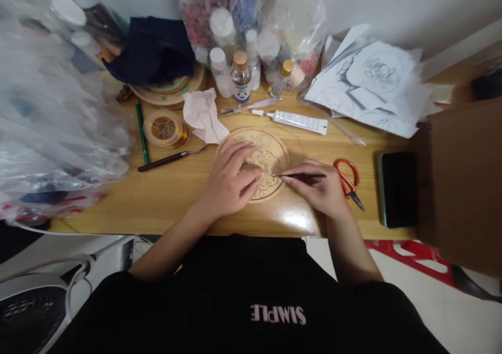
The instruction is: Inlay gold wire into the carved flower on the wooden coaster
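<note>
Patterned disc (274, 159) | left grip (234, 179) apart, covering part | right grip (319, 186) clamped on dark tool (304, 175) (pliers (352, 192), tissue (203, 114) nearby)

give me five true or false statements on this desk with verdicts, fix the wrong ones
The left hand rests on the round panel. True.
The right hand is empty. False: the right hand holds a thin dark tool.
The red-handled cutters lie right of the right hand. True.
The spool lies left of the white tube. True.
The phone lies beside the spool. False: the phone lies at the right, near the cardboard box.
</note>
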{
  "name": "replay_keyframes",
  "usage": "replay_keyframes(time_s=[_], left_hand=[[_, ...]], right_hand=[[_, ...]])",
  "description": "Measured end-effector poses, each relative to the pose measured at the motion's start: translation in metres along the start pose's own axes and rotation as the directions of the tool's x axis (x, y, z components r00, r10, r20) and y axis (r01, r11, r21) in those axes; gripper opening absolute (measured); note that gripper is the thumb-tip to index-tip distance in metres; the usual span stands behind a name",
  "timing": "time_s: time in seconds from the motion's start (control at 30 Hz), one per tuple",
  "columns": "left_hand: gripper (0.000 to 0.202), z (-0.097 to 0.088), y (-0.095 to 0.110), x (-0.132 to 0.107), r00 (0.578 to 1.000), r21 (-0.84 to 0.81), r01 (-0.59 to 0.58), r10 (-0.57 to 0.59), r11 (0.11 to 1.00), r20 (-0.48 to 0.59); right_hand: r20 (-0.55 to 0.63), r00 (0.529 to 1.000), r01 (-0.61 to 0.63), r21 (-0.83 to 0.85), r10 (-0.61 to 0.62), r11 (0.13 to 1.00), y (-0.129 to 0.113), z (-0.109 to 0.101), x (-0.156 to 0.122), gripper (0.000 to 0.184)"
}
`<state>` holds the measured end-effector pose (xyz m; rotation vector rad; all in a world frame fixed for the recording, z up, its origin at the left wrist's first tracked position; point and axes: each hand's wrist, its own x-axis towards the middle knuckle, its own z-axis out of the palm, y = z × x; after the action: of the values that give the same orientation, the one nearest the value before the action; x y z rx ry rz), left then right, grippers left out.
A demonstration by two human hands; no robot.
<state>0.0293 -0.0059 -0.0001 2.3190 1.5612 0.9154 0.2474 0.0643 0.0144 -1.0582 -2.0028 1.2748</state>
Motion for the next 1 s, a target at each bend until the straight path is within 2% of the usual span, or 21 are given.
replay_keyframes(time_s=[0.4, 1.0], left_hand=[[0.011, 0.0012, -0.0007, -0.0005, 1.0, 0.017, 0.0, 0.0, 1.0, -0.007], [0.012, 0.0008, 0.0021, -0.0017, 1.0, -0.022, 0.009, -0.009, 1.0, 0.015]], right_hand=[[-0.01, 0.999, 0.036, -0.007, -0.036, 0.999, -0.0008, 0.0018, -0.0004, 0.009], [-0.002, 1.0, -0.016, -0.024, 0.016, 1.0, -0.0001, 0.0042, 0.001, 0.009]])
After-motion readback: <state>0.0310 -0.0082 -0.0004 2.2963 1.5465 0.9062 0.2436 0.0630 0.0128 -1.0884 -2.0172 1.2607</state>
